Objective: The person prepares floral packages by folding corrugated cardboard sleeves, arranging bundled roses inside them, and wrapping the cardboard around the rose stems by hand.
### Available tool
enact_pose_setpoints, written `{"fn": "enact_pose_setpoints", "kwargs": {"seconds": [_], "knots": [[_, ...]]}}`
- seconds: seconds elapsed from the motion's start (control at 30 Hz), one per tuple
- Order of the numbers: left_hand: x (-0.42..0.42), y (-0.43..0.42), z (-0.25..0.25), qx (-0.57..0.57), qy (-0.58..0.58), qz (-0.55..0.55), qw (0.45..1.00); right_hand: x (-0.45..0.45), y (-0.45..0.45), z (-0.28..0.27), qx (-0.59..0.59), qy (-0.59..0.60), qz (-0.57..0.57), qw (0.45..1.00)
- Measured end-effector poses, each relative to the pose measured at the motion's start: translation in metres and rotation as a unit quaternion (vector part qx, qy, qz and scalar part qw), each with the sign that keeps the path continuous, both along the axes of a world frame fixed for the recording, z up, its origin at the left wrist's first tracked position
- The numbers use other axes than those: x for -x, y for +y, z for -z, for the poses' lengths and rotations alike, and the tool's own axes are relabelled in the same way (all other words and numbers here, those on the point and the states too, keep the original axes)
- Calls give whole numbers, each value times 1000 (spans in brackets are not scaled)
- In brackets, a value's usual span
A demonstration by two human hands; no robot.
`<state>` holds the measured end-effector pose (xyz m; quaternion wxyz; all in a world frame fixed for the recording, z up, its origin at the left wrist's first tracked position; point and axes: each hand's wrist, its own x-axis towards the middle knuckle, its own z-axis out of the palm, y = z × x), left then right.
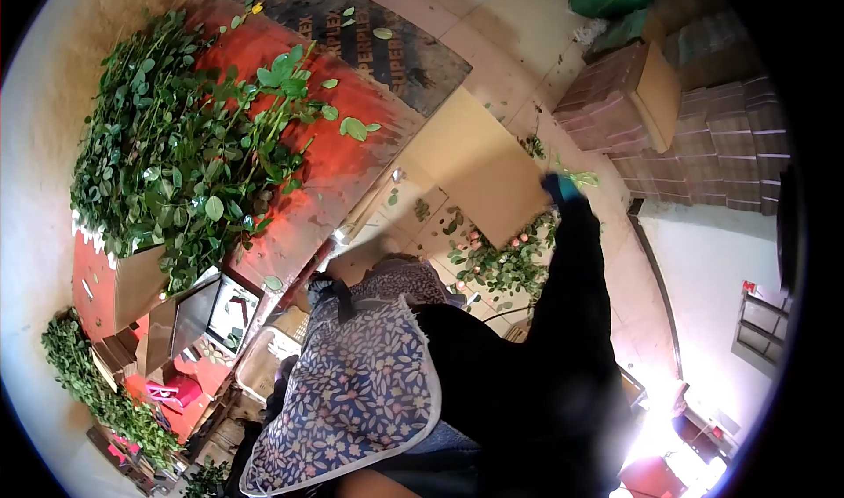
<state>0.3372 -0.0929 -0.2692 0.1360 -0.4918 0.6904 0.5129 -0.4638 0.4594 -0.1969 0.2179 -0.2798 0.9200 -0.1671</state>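
Observation:
My right hand (563, 188), in a blue-green glove below a black sleeve, is at the right corner of a flat tan cardboard sheet (483, 168), its fingers closed at the edge. The sheet slants from the table edge out over the floor. A dark gloved shape, apparently my left hand (327, 289), is low beside the table edge, near my floral apron (360, 384). Its fingers are too unclear to read. Pink roses with leafy stems (505, 265) lie on the floor, partly behind the sheet.
A big heap of leafy stems (193, 146) covers the red table (352, 159). A dark printed board (378, 45) lies at its far end. Stacked cardboard bundles (703, 142) and a tan carton (615, 94) stand right. Lower left are a framed panel (233, 313) and more greenery (114, 401).

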Motion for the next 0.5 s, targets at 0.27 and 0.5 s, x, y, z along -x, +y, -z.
{"fn": "enact_pose_setpoints", "kwargs": {"seconds": [0.27,0.5], "knots": [[74,-18,20,-83,-31,41,995,-331,147,15,-168,47,264,948],[121,-92,26,-188,32,81,978,-239,-2,42,-52,57,404,911]]}}
